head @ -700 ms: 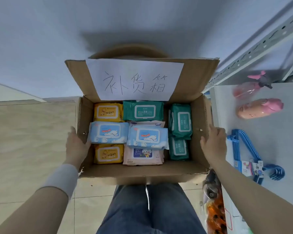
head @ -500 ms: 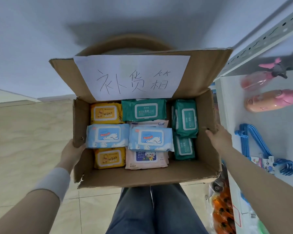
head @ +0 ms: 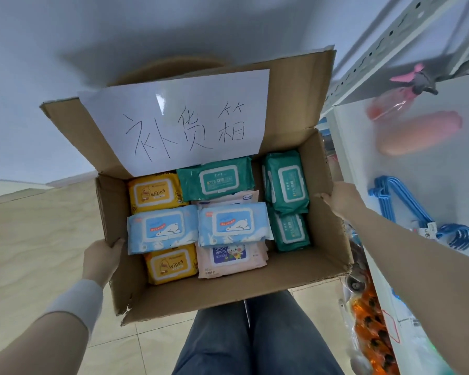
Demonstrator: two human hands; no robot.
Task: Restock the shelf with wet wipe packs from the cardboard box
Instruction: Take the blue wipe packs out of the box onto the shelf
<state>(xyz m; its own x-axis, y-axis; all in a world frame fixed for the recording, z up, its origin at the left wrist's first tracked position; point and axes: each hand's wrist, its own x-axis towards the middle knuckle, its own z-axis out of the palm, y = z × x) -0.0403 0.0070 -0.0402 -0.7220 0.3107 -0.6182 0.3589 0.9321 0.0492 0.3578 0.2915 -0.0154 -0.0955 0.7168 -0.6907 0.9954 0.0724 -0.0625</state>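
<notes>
Holds the cardboard box [head: 228, 296] up in front, just beside the shelf [head: 417, 201] — open top toward the camera, long axis left to right, right end skewed farther away. Clasps the left wall's rim with the left hand [head: 100, 259] and the right wall's rim with the right hand [head: 341, 197]. Carries wet wipe packs [head: 233, 226] lying flat inside — yellow, teal, pale blue, pink — most lengthwise along the box, two teal ones at the right end crosswise.

Both arms outstretched. Left hand [head: 100, 259] grips cardboard box [head: 228, 290] left wall; right hand [head: 341, 198] grips right rim.
</notes>
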